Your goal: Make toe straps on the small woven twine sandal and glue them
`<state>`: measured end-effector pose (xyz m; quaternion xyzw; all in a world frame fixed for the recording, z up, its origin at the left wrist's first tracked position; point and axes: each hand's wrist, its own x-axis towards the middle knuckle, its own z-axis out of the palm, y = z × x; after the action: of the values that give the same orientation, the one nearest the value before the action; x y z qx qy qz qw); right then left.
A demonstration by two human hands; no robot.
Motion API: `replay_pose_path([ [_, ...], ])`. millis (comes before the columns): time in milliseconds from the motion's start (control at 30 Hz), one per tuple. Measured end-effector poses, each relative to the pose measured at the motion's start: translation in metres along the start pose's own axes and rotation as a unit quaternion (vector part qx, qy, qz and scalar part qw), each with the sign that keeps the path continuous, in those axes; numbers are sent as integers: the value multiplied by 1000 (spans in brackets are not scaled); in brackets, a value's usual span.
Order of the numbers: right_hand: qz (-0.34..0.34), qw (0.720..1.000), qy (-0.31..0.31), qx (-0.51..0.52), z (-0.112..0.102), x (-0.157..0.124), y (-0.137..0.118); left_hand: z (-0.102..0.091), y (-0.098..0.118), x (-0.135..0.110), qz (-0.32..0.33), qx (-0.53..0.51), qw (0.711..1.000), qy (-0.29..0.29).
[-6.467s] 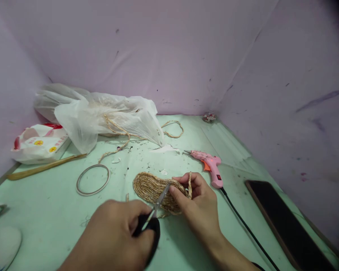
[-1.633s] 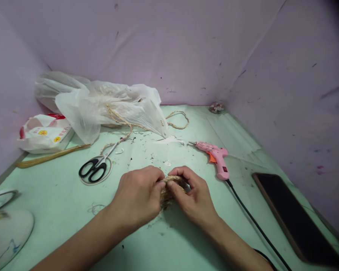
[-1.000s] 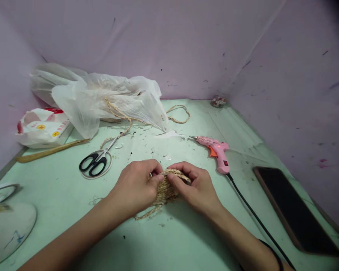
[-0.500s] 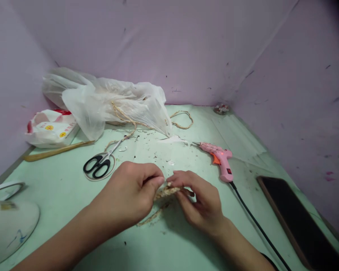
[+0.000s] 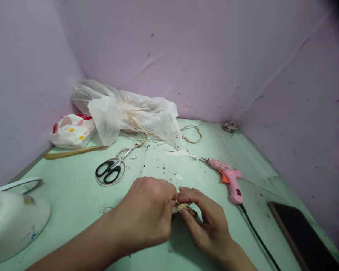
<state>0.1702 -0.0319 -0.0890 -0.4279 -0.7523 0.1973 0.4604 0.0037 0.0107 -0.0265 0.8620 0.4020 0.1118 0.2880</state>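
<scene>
My left hand is closed, its thumb and fingers pressed together at the left end of a small piece of braided straw cord. From the other side my right hand pinches the same piece between thumb and fingers. A brown, flat edge shows beneath the braid near the right thumb. Both hands meet just above the table, fingertips nearly touching. Most of the cord is hidden behind the left hand. Beyond the hands lie black-handled scissors on a pale ring, and a pink glue gun with its red light on.
A white plastic bag with loose braided cord stands at the back, beside a tissue pack. A wooden stick lies in front of them. At left is a white bowl; at right, a phone and the glue gun's black cable.
The view has shifted, so the table things sit lower and further right. My hands have drawn closer together on the braided cord, and its trailing length below is out of sight.
</scene>
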Motion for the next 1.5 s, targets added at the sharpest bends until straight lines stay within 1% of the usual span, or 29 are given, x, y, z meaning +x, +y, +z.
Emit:
replay_pose_path([
  [133, 36, 999, 1, -3, -1, 0, -2, 2, -1, 3, -20, -2, 1000, 7],
  [233, 71, 997, -3, 8, -2, -1, -2, 3, -1, 6, -64, -20, 998, 15],
  [333, 143, 989, -7, 29, -1, 1, -2, 1, -1, 7, -110, -29, 993, 23],
  [400, 201, 978, -9, 49, 1, 3, -3, 1, -2, 8, -122, -39, 991, 29],
  [467, 258, 963, -9, 77, 2, 5, -3, 1, -5, 8, -134, -51, 989, 21],
  [533, 302, 948, 9, 97, 4, 6, -3, 5, -11, 10, -151, -66, 986, 8],
  [567, 309, 947, 27, 89, 4, 6, -2, 7, -14, 11, -159, -80, 984, 5],
  [600, 299, 951, 48, 65, 4, 6, -1, 10, -18, 13, -169, -102, 980, 10],
  [667, 241, 967, 83, -18, 4, 4, 2, 14, -24, 16, -193, -170, 966, 29],
  [733, 181, 975, 90, -95, 4, 3, 5, 18, -29, 19, -216, -243, 944, 46],
  [767, 168, 975, 84, -115, 4, 2, 5, 20, -30, 19, -226, -276, 933, 54],
  [900, 183, 974, 61, -117, 4, 2, 6, 31, -30, 19, -256, -360, 893, 85],
  [1033, 141, 981, 38, -124, 5, 3, 4, 47, -30, 17, -263, -405, 871, 97],
  [1100, 131, 983, 30, -127, 6, 3, 3, 51, -28, 16, -256, -413, 868, 105],
  [1267, 166, 977, 38, -128, 8, 3, 6, 49, -19, 16, -250, -401, 876, 94],
  [1367, 181, 977, 45, -103, 8, 4, 7, 50, -17, 16, -251, -394, 880, 92],
  [1500, 210, 975, 53, -56, 9, 4, 8, 54, -19, 14, -232, -386, 889, 85],
])
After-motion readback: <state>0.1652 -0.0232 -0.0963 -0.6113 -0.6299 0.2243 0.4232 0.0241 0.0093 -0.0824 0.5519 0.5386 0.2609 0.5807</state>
